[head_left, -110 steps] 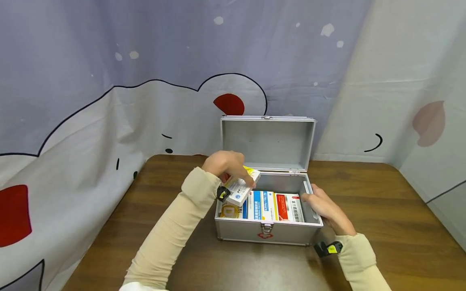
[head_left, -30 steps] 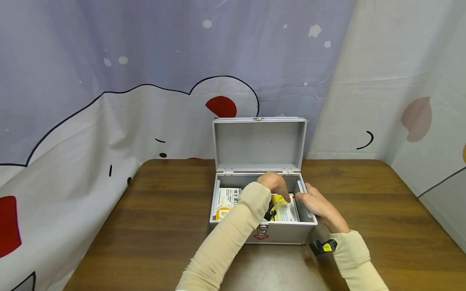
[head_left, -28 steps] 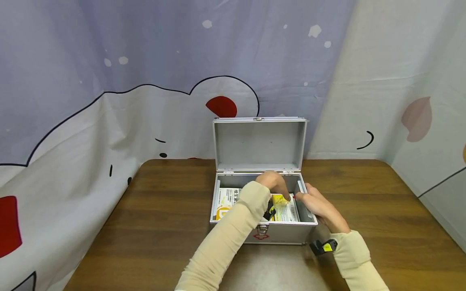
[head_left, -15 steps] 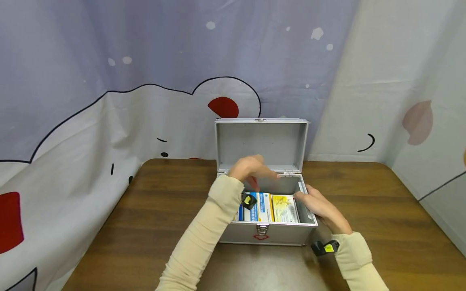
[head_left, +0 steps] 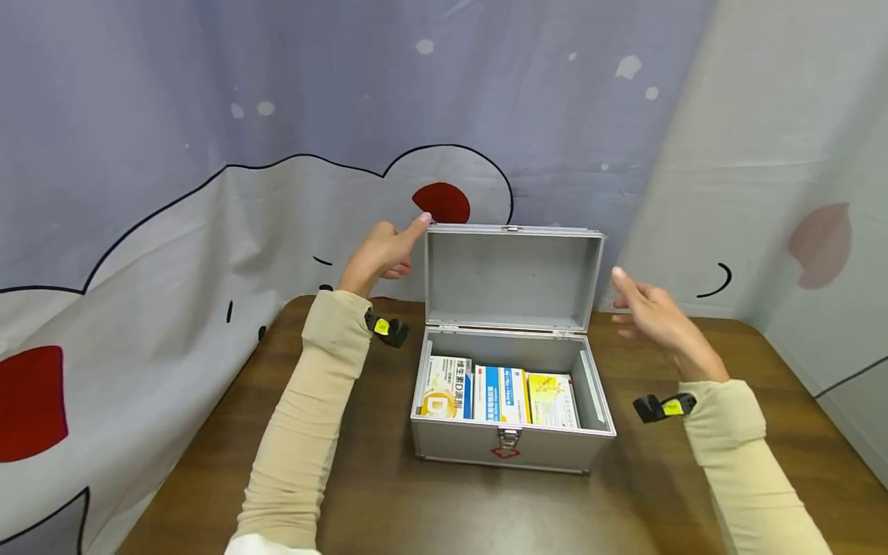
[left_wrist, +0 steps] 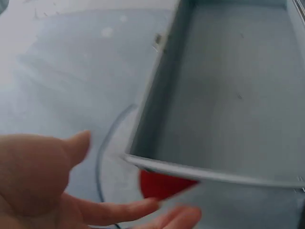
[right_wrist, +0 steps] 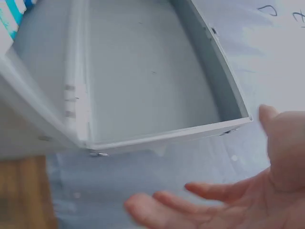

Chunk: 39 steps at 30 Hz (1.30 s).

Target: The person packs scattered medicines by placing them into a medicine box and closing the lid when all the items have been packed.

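A silver metal case [head_left: 458, 447] stands on the table with its lid [head_left: 513, 277] raised. Inside lie medicine boxes: a white and orange one [head_left: 447, 389] at the left, a blue and white one [head_left: 501, 397] in the middle, a yellow and white one [head_left: 553, 401] at the right. My left hand [head_left: 383, 253] is raised at the lid's left top corner, thumb and fingers spread around nothing; the left wrist view shows it just off the lid [left_wrist: 228, 95]. To the lid's right hovers my right hand [head_left: 655, 314], its fingers extended, holding nothing and apart from the lid [right_wrist: 152, 71].
The case sits on a brown wooden table [head_left: 375, 478]. Close behind the table hangs a printed curtain [head_left: 312, 92], which also runs along the left and right sides. A latch [head_left: 509, 438] hangs on the case's front.
My left hand has laid the yellow and white medicine box in the case's right end, let go and moved up left. My right hand has left the case's right wall and risen beside the lid.
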{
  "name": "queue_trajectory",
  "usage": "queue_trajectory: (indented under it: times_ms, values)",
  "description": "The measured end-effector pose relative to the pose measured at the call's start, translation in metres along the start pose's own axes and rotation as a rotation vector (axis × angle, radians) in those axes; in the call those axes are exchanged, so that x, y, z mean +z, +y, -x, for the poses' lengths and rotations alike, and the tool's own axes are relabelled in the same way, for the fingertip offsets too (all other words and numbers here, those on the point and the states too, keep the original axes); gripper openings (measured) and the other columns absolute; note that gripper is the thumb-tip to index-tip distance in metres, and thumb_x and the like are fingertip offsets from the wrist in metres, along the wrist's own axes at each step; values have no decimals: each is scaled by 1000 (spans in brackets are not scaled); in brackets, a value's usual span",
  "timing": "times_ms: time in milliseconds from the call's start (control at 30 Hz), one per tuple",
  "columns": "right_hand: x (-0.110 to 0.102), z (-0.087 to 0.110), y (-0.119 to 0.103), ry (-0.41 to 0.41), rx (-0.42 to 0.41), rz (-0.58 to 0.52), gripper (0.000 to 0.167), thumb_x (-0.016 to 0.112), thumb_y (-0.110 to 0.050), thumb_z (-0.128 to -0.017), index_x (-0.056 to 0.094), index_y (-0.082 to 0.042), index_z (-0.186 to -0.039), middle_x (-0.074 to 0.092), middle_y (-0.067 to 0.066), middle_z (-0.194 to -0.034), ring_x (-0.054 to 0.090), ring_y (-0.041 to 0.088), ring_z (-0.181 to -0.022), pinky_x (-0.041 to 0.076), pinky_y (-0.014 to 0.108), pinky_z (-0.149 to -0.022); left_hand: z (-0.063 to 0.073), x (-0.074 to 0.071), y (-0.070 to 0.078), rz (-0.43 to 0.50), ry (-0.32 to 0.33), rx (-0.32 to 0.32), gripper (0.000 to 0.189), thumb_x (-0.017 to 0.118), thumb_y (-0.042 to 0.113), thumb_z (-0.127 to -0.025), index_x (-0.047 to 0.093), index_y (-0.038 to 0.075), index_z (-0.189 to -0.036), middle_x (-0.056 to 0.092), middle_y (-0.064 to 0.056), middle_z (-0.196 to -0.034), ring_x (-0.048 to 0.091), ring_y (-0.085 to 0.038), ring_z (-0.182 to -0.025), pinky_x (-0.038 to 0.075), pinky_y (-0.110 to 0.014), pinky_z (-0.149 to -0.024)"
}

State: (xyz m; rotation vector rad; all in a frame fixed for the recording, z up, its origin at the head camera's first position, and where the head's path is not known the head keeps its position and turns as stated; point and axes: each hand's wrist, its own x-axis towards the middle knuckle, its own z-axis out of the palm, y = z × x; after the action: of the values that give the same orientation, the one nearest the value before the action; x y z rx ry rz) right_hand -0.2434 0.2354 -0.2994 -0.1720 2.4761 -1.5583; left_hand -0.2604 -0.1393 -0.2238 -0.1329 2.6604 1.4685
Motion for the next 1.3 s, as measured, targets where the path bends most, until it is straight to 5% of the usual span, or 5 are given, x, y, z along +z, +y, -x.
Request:
queue_trajectory:
  times_ms: [267,667,900,1067,1300]
  values:
    - [-16,-40,-37,-62,-21,-90,96,29,-69,-84,3,0,-146,16,33,-144,36,51,-121,46,44,-88,-26,11,-4,175,-22,-7,84,39,67,-84,28,5,-140,42,-22,-126,56,-39,-101,53,-42,-75]
    - [-6,-47,-52,-30,-5,-43,97,32,-70,-82,2,-4,-147,6,24,-149,39,55,-115,46,52,-83,-25,32,9,18,21,117,60,34,50,-95,32,13,-142,35,-10,-141,40,-30,-123,51,-49,-75]
    - [-1,-27,-50,47,-78,-66,84,33,-60,-90,16,1,-145,21,28,-143,45,50,-111,50,47,-78,-5,33,0,45,106,229,50,41,41,-96,41,12,-136,45,-16,-131,50,-32,-109,52,-46,-69]
    - [5,3,-42,94,-187,-38,67,39,-49,-94,37,3,-136,40,23,-133,55,33,-108,52,33,-77,22,36,-15,13,175,360,56,47,36,-93,37,6,-139,53,-19,-123,55,-28,-106,46,-38,-88]
    - [13,46,-22,200,-436,-32,45,48,-25,-96,50,8,-126,62,-4,-107,59,3,-95,49,18,-77,57,45,-51,112,132,596,49,55,34,-91,49,10,-133,54,-10,-128,55,-17,-113,46,-30,-90]
